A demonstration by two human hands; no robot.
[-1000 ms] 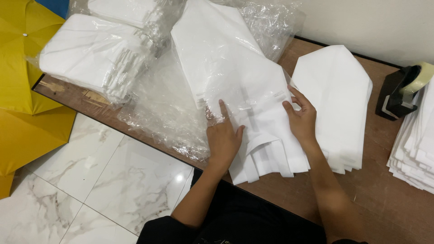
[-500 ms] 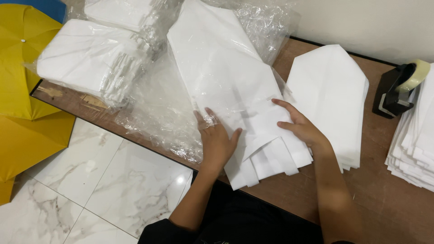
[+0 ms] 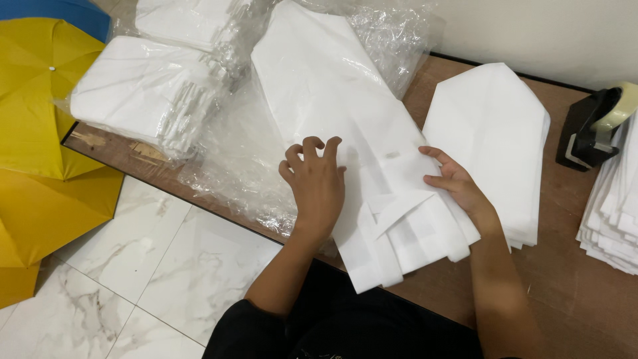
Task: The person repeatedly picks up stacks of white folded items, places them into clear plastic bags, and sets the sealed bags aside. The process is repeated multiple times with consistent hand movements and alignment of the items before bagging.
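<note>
Plastic wrap (image 3: 219,166), tape dispenser (image 3: 588,129), yellow umbrella (image 3: 40,133)

The brown wooden table (image 3: 565,286) runs from the chipped left edge at 9 o'clock to the right border, backed by a pale wall at 12 o'clock. Crinkled clear plastic sheeting (image 3: 239,166) covers its left half. On it lie two bagged stacks of white fabric (image 3: 139,100) toward 10 o'clock and a long folded white fabric piece (image 3: 332,100) at the centre. Just beside that, toward 2 o'clock, a pile of pointed white folded pieces (image 3: 498,119) rests on bare wood. A black tape dispenser (image 3: 588,129) stands at 3 o'clock, next to another white stack (image 3: 615,219) at the right border.
</note>
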